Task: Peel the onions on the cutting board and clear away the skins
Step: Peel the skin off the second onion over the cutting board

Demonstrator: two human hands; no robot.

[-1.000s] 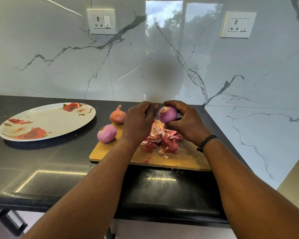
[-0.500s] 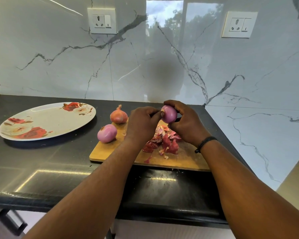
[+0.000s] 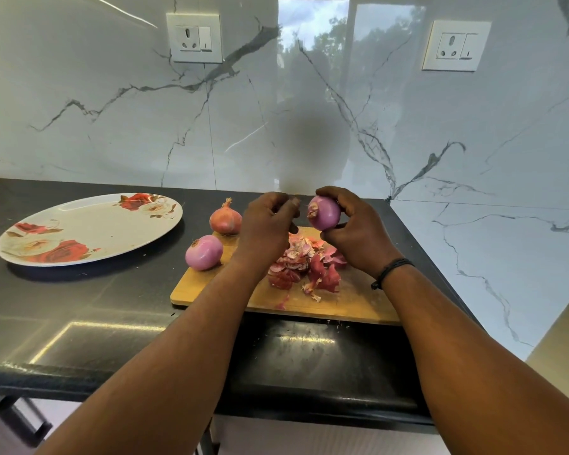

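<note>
My right hand (image 3: 355,234) grips a mostly peeled purple onion (image 3: 324,213) above the wooden cutting board (image 3: 358,300); a scrap of skin clings to its left end. My left hand (image 3: 266,228) hovers just left of it with fingers curled, a small gap between them; whether it pinches a bit of skin I cannot tell. A heap of red onion skins (image 3: 304,266) lies on the board under my hands. A peeled purple onion (image 3: 204,252) sits at the board's left corner. An unpeeled brown onion (image 3: 225,218) stands behind it.
A large oval floral plate (image 3: 89,228) lies on the black counter (image 3: 79,300) to the left. A marble wall rises behind and to the right, with a wall socket (image 3: 194,37) and a second socket (image 3: 455,46). The counter's front edge runs below my forearms.
My left hand has drawn a little away from the onion to the left. The onion in my right hand has risen slightly and turned.
</note>
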